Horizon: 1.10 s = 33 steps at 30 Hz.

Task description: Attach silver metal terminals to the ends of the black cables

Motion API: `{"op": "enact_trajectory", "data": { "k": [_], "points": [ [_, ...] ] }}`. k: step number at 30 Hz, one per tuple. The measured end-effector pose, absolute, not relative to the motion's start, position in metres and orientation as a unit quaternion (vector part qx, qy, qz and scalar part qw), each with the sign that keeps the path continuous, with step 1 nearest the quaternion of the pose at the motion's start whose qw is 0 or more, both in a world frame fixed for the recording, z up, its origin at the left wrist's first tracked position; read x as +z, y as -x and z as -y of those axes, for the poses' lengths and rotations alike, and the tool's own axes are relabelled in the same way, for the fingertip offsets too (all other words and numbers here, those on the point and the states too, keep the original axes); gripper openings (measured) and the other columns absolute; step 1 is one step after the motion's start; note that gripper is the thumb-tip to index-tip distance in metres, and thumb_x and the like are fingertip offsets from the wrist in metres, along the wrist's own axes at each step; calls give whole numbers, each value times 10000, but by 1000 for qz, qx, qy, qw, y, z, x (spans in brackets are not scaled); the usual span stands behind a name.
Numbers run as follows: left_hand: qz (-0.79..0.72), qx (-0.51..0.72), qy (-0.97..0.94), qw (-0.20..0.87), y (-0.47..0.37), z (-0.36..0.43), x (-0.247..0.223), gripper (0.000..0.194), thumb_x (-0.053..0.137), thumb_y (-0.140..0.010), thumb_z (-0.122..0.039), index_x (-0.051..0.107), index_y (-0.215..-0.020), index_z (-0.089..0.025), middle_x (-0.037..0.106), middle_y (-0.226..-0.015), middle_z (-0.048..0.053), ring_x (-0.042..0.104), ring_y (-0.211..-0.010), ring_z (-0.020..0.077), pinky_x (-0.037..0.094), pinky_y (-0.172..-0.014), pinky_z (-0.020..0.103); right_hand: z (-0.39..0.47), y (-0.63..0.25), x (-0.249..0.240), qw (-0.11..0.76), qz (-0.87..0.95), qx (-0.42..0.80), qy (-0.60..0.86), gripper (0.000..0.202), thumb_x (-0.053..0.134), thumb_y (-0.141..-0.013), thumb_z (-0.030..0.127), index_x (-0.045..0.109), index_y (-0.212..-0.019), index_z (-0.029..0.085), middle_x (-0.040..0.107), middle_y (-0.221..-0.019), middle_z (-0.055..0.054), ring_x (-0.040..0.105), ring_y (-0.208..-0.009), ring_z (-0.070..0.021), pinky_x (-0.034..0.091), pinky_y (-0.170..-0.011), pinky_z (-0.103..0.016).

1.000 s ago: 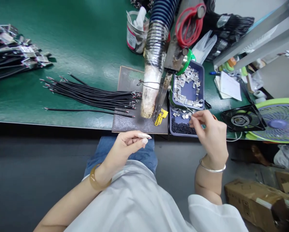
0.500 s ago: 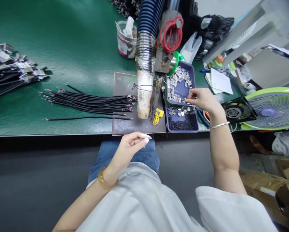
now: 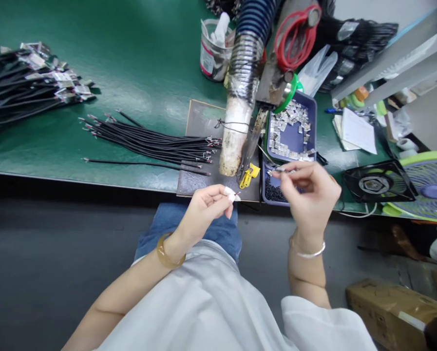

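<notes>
My left hand, with white covers on its fingertips, is pinched closed in front of the bench edge. A tiny thin tip shows at its fingers, too small to name. My right hand hovers over the lower parts bin, thumb and forefinger pinched on a small silvery metal piece. Small black parts lie in that bin. Behind it, the upper blue tray holds many flat metal connector shells. A yellow clip-like tool lies on the brown work board between my hands.
Black cables with stripped ends lie left of the board; another cable bundle is at far left. A fume hose and a metal arm with a solder spool hang over the board. A black fan stands at right.
My right hand has left the upper tray and come back toward me and left, carrying a small metal piece. My left hand has shifted slightly right and up. The view has turned a little.
</notes>
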<state>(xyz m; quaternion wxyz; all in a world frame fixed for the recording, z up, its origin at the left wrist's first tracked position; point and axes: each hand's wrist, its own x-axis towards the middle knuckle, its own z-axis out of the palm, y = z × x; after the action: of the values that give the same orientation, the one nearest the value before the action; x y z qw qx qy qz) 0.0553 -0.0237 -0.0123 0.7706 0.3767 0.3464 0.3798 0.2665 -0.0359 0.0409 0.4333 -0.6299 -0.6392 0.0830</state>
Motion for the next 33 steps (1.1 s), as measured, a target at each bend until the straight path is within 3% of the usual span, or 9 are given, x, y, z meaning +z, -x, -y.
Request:
{"op": "enact_trajectory", "data": {
  "k": [2,5,9,13,18,22,28,33],
  "points": [
    [-346,395,-381,761,-59,24,-9,183,697,-828,-295,641,-747,-141,605,-549,-19,374,-438,45,279,-461,202,56,-242,29,479,639,92,595,115,705,-852,109,650,-835,208,727,-966,-23,728,-893,-172,612,-771,-309],
    [-354,413,-405,735,-65,24,-6,197,725,-818,-292,648,-724,-137,612,-561,-19,464,-478,57,372,-492,186,68,-221,9,518,608,158,581,109,700,-872,112,695,-866,221,726,-962,-17,706,-891,-146,594,-746,-268],
    [-360,439,-438,697,-70,27,-7,204,775,-789,-310,689,-735,-133,653,-628,-2,567,-555,82,477,-552,185,67,-216,-6,521,572,273,572,96,693,-895,143,728,-890,232,719,-1001,-20,699,-892,-128,581,-718,-230],
    [-356,462,-465,666,-72,30,-14,175,775,-798,-294,713,-779,-131,722,-734,31,639,-626,106,538,-614,201,66,-220,-6,525,567,301,559,104,692,-900,148,737,-915,240,722,-1021,-20,699,-921,-125,583,-732,-219],
    [-367,469,-556,580,-69,31,-17,117,722,-839,-230,732,-792,-123,728,-748,46,606,-603,99,472,-538,180,67,-222,-4,510,577,311,557,71,686,-901,160,721,-886,220,720,-1020,-31,707,-909,-138,598,-738,-245],
    [-358,455,-652,490,-65,32,-15,139,639,-892,-191,717,-790,-138,673,-691,17,500,-557,77,385,-520,192,69,-217,-6,499,622,217,563,107,683,-879,115,714,-890,217,728,-1024,-34,705,-971,-166,610,-845,-324],
    [-351,408,-478,694,-63,29,-14,285,649,-906,-340,616,-707,-139,570,-569,-14,489,-514,77,404,-520,196,69,-210,-11,510,639,113,564,140,691,-871,105,719,-922,232,745,-1015,-24,719,-950,-181,612,-868,-378],
    [-377,414,-417,716,-63,22,-14,234,784,-771,-346,702,-739,-129,590,-564,-19,488,-504,75,397,-494,192,72,-211,-13,540,644,11,541,215,616,-923,89,699,-1062,231,766,-1029,-38,745,-934,-184,630,-798,-347]
  ]
}}
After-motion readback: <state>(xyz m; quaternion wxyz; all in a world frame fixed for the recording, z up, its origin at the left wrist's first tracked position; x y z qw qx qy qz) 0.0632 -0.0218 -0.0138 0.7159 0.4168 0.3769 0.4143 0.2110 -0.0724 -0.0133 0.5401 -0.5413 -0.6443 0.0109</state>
